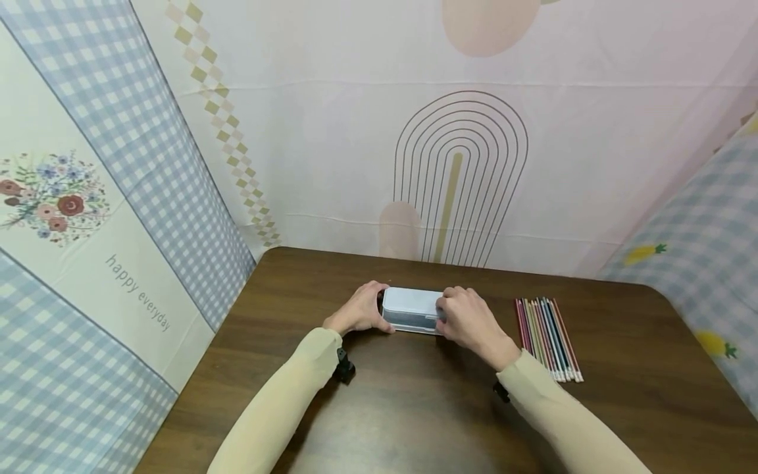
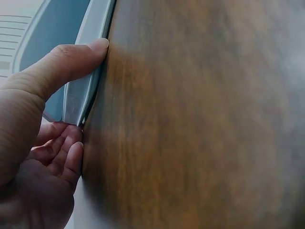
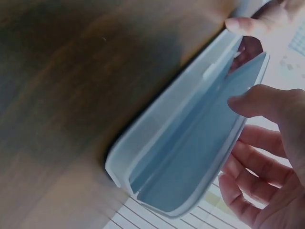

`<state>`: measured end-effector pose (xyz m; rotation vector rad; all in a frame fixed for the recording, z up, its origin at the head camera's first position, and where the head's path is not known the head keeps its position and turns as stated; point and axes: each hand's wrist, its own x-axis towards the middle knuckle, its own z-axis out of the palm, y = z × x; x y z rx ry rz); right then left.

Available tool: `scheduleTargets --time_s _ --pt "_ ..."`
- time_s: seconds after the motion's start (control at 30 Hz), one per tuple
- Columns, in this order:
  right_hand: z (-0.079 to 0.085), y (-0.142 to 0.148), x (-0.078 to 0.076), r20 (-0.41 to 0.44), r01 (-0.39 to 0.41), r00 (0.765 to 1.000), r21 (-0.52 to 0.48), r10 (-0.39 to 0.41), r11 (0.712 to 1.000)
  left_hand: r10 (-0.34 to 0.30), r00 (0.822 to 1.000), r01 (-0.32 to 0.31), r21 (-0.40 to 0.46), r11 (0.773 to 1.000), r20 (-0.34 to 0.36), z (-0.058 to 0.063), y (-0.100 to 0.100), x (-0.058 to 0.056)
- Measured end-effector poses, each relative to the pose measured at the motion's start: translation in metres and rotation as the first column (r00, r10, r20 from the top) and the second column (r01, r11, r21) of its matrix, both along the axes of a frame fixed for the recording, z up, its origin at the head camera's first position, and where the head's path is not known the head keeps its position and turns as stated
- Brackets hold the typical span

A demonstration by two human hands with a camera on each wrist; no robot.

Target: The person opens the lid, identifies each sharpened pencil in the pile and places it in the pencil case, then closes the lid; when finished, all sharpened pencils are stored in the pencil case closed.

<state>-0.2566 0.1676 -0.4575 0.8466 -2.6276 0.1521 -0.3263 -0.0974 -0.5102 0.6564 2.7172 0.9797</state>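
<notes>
A pale blue pencil case point(image 3: 143, 133) lies lengthwise on the table, its lid point(image 3: 190, 157) partly raised along the long side. My left hand point(image 1: 362, 309) grips the left end of the case, thumb along the near edge and the other fingers around the end, as the left wrist view shows. At the right part of the lid, my right hand point(image 1: 472, 321) pinches it, with the thumb on the inner face and fingers behind. The visible part of the inside is plain blue; the bottom of the case is hidden.
Several colored pencils point(image 1: 547, 339) with white ends lie side by side in a row right of my right hand. The brown wooden table point(image 1: 403, 408) ends at a patterned cloth backdrop point(image 1: 331, 171). Checked cloth point(image 1: 89, 85) hangs on the left.
</notes>
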Motion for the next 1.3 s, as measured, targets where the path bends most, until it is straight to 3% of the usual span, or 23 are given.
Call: scheduleTargets --time_s 0.13,0.27,0.4,0.43,0.77,1.3 --pt "0.006 0.003 -0.002 -0.020 0.002 1.000 -0.075 -0.003 0.997 0.004 1.000 -0.004 -0.005 1.000 -0.010 0.004 0.001 0.004" --pt "0.010 0.005 -0.006 -0.020 0.018 1.000 -0.165 -0.022 0.986 0.012 0.999 -0.012 -0.008 1.000 -0.045 -0.003 -0.001 0.001" --pt "0.012 0.007 -0.014 -0.051 0.018 0.998 -0.242 -0.031 0.970 0.024 0.999 -0.024 0.012 1.000 -0.031 -0.003 0.000 0.000" --pt "0.013 0.007 -0.017 -0.065 0.017 0.997 -0.256 -0.034 0.966 0.031 0.999 -0.030 0.022 0.999 -0.009 0.002 0.000 0.003" --pt "0.004 0.007 -0.043 -0.194 0.019 0.977 -0.318 -0.085 0.948 0.049 0.999 -0.049 0.011 0.999 0.001 0.001 0.003 0.004" --pt "0.004 0.011 -0.062 0.012 0.142 0.990 -0.203 -0.143 0.969 0.018 1.000 -0.019 -0.020 1.000 -0.008 0.001 0.002 0.007"
